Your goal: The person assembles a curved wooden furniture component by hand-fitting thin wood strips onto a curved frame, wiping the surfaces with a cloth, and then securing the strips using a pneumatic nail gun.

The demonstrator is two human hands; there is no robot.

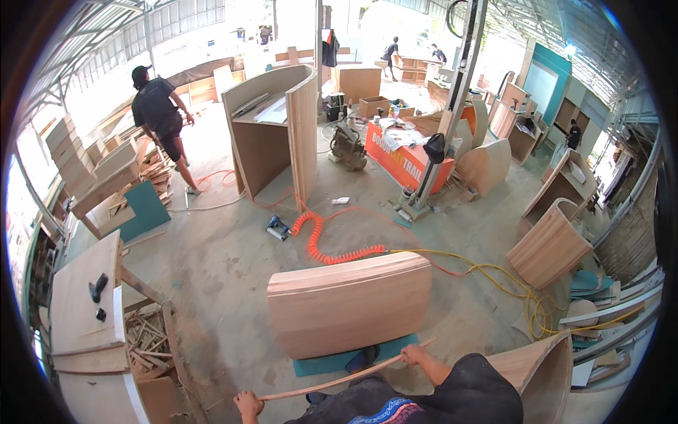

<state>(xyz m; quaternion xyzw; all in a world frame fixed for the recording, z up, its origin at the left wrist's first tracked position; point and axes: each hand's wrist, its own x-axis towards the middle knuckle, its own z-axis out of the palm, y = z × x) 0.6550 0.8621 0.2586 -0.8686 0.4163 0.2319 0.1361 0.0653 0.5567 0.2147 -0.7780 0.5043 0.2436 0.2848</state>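
Observation:
A long thin wooden strip point(332, 384) runs slightly bowed across the front of my body. My left hand point(248, 404) is closed around its left end, low in the picture. Further right and a little farther forward, my right hand point(415, 355) grips the strip close to its other end. Just beyond it stands a curved wood-faced piece point(349, 307) with layered edging along its top. That piece rests on a blue-green board point(318, 367) on the floor. The strip is apart from the curved piece.
A nail gun point(277, 227) lies on the floor by an orange coiled air hose point(311, 237); a yellow hose point(494, 272) trails right. At left, a wooden worktop point(78, 297) carries a drill point(99, 287). A tall open cabinet point(304, 134) stands ahead; a person point(159, 106) is at far left.

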